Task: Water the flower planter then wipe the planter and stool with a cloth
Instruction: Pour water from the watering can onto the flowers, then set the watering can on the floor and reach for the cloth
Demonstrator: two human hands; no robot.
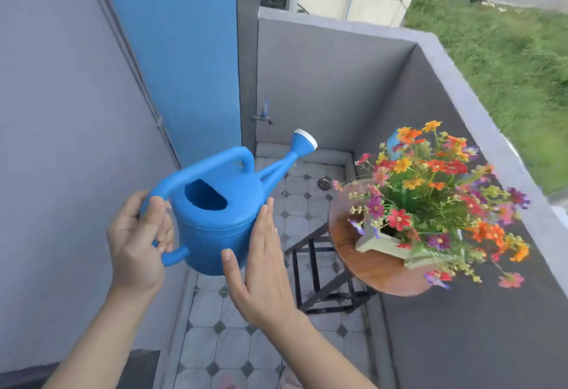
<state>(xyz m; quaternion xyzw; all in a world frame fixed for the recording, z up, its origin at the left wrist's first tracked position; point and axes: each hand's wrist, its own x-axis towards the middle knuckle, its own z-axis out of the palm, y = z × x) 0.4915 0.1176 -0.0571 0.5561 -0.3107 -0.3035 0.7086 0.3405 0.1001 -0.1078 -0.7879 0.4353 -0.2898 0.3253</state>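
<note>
While you are gripping the blue plastic watering can (215, 222) by its rear loop handle with your left hand (135, 241), fingers curling round the loop, your right hand (261, 265) is lying flat against the can's smooth side, fingers straight and together, steadying rather than pinching. You are holding the can in the air above the grey tiled floor (215, 342), its long axis running from the handle at lower left to the white-faced sprinkler rose (305, 140) at upper right. That spout is pointing roughly toward the pale green box-shaped planter (384, 245), which is sitting on the round brown wooden stool (368, 272), right of both hands and well apart from the rose; your right hand is nearer. Orange, red and purple flowers (430, 192) are crowding over the planter, hiding the soil. Likely you are needing to swing the can rightward, then tip it. No cloth is showing.
</note>
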